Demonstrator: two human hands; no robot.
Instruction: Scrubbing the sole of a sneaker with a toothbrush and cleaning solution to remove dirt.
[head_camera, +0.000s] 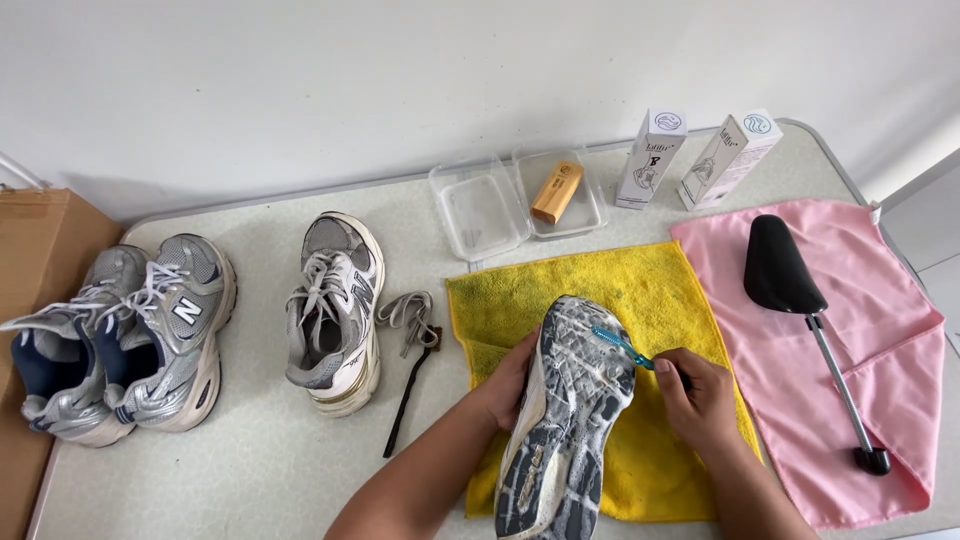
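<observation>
Two bare hands are at work over a yellow cloth (655, 300) spread on the pale counter (250, 470). An upturned shoe (565, 430) lies sole-up across the cloth's left part, its heel toward the person. The left hand (505, 385) has its grip closed around the shoe's left edge near the toe. The right hand (695, 395) has its grip clamped on a small blue brush (620, 345), whose bristle end touches the sole at the toe. The sole looks wet and foamy. Right of the cloth lies a pink cloth (880, 370) carrying a black shoe tree (785, 270) on a metal rod. Behind the yellow cloth stand two clear trays (480, 210), one holding an orange bar (556, 190), and two white boxes (650, 160). To the left sit one single shoe (335, 310), loose laces (405, 315), and a grey pair (120, 340).
</observation>
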